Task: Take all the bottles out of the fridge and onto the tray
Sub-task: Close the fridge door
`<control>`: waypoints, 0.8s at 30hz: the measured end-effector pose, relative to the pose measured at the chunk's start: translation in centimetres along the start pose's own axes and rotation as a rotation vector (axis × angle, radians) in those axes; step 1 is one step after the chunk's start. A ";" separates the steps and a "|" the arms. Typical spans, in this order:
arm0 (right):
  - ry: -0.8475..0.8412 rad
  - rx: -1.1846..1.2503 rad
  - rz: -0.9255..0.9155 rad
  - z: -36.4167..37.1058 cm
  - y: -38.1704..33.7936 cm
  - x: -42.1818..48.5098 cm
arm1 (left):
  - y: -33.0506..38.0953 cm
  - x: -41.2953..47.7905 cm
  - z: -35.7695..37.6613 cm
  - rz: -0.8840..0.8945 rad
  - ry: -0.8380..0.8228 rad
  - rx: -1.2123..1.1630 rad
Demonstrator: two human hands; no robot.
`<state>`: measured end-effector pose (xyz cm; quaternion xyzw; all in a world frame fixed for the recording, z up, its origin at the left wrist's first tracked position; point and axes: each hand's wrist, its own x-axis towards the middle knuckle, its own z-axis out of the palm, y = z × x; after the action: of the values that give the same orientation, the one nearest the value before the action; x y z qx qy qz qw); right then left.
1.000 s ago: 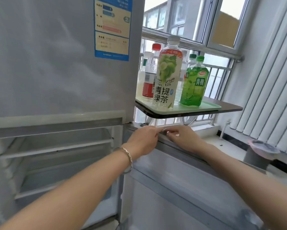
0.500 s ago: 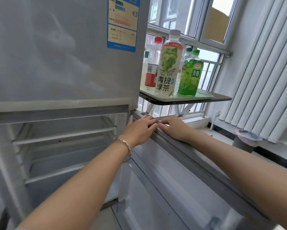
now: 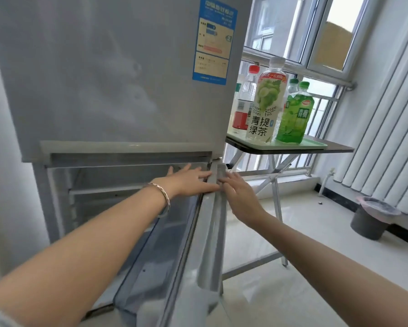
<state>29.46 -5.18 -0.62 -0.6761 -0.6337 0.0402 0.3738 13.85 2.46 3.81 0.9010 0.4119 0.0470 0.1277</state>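
Note:
Several bottles stand on a pale green tray (image 3: pixel 313 145) to the right of the fridge: a tall green-grape tea bottle (image 3: pixel 265 102), a green plum drink bottle (image 3: pixel 295 114) and a red-capped water bottle (image 3: pixel 245 100). The lower fridge door (image 3: pixel 207 232) is part-way open, seen nearly edge-on. My left hand (image 3: pixel 188 180) lies flat on the inner side of the door's top edge. My right hand (image 3: pixel 238 192) rests with spread fingers on the outer side. Neither hand holds anything. The lower compartment (image 3: pixel 118 197) shows bare shelves and no bottles.
The tray sits on a dark folding table (image 3: pixel 339 149) with metal legs by the window. The upper fridge door (image 3: pixel 103 67) is closed and bears a blue label. A grey bin with a pink liner (image 3: pixel 372 220) stands by the white radiator at right.
The lower door has swung toward the fridge body and now stands nearly edge-on. Both hands moved with its top edge. The view has pulled back.

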 end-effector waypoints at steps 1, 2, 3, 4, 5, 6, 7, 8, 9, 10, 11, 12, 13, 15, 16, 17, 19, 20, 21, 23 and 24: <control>0.041 -0.012 -0.047 0.9 -0.4 -0.2 | -0.6 -0.7 -0.5 -0.005 0.008 0.007; 0.082 -0.031 -0.122 1.7 -0.7 -0.2 | -1.2 -1.4 -1.1 -0.001 0.027 0.016; 0.114 -0.043 -0.189 2.6 -1.2 -0.1 | -1.8 -2.3 -1.7 0.002 0.047 0.029; 0.150 -0.041 -0.248 3.5 -1.8 0.0 | -2.5 -3.1 -2.4 0.005 0.053 0.046; 0.174 -0.034 -0.280 4.2 -2.4 0.0 | -3.0 -3.8 -3.0 0.006 0.048 0.065; 0.194 -0.028 -0.306 5.0 -2.9 -0.1 | -3.5 -4.5 -3.6 0.000 0.039 0.084; 0.206 -0.018 -0.332 5.9 -3.7 0.0 | -4.2 -5.4 -4.0 -0.017 0.026 0.099; 0.212 -0.027 -0.354 6.6 -3.9 -0.1 | -4.5 -5.9 -4.0 -0.030 0.014 0.107; 0.206 -0.048 -0.376 7.7 -4.4 0.1 | -5.2 -6.7 -3.8 -0.057 0.020 0.110; 0.189 -0.082 -0.386 8.6 -4.6 0.3 | -5.8 -7.4 -3.3 -0.084 0.034 0.115; 0.162 -0.121 -0.376 9.4 -4.8 0.6 | -6.5 -8.0 -2.5 -0.111 0.055 0.137; 0.136 -0.156 -0.363 10.2 -5.0 1.0 | -7.5 -8.6 -1.6 -0.136 0.092 0.193; 0.120 -0.196 -0.357 11.0 -5.2 1.5 | -8.7 -9.1 -0.7 -0.151 0.154 0.281; 0.108 -0.289 -0.349 12.0 -5.4 2.4 | -11.2 -9.6 1.0 -0.125 0.379 0.489; 0.098 -0.324 -0.340 12.6 -5.5 3.0 | -12.3 -9.7 1.6 -0.109 0.484 0.565; 0.082 -0.350 -0.327 13.0 -5.7 3.4 | -13.4 -9.6 2.1 -0.097 0.552 0.602; 0.055 -0.386 -0.315 13.8 -5.9 4.2 | -15.1 -9.1 2.8 -0.095 0.593 0.607; 0.048 -0.406 -0.321 14.1 -6.0 4.7 | -16.0 -8.7 3.0 -0.106 0.587 0.605; 0.038 -0.425 -0.322 14.5 -6.0 5.0 | -16.6 -8.4 3.2 -0.113 0.578 0.607; 0.043 -0.430 -0.308 15.2 -6.1 5.7 | -17.6 -7.8 3.5 -0.126 0.564 0.632; 0.057 -0.425 -0.298 15.6 -6.2 5.9 | -18.0 -7.5 3.6 -0.134 0.555 0.646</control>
<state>17.29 6.65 -5.87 -0.6396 -0.7097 -0.1683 0.2426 -3.55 7.42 -4.30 0.8191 0.4819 0.1478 -0.2738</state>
